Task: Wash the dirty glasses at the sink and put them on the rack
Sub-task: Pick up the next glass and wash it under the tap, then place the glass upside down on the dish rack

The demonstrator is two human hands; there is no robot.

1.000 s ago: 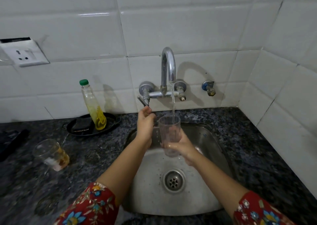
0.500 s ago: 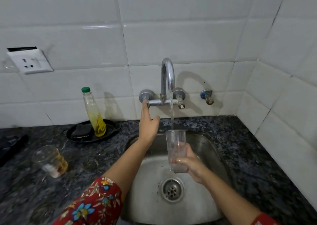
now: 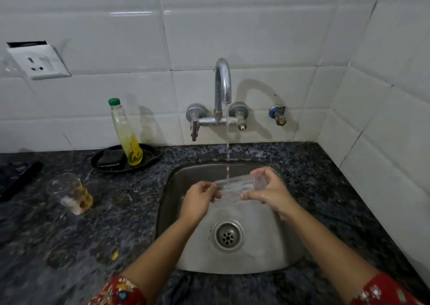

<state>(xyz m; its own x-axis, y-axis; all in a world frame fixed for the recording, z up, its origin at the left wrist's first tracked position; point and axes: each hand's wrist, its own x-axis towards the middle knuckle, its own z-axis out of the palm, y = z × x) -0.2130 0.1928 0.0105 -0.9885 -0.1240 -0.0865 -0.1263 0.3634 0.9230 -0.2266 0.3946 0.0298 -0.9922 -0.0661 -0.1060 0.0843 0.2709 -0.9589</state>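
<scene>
A clear drinking glass [image 3: 235,187] lies on its side over the steel sink [image 3: 235,256], under the thin stream of water from the tap [image 3: 222,88]. My left hand [image 3: 200,200] grips its rim end and my right hand [image 3: 270,192] grips its base end. A second glass [image 3: 69,194], dirty with orange residue, stands on the dark counter [image 3: 111,223] to the left of the sink. No rack is in view.
A yellow soap bottle with a green cap [image 3: 126,133] and a dark scrub pad [image 3: 109,158] sit in a black tray [image 3: 149,152] behind the counter's left part. A wall socket [image 3: 38,60] is at upper left. White tiles close off the back and right.
My left hand left the tap handle and came down onto the glass. The glass went from upright to lying sideways, now held in both hands under the stream.
</scene>
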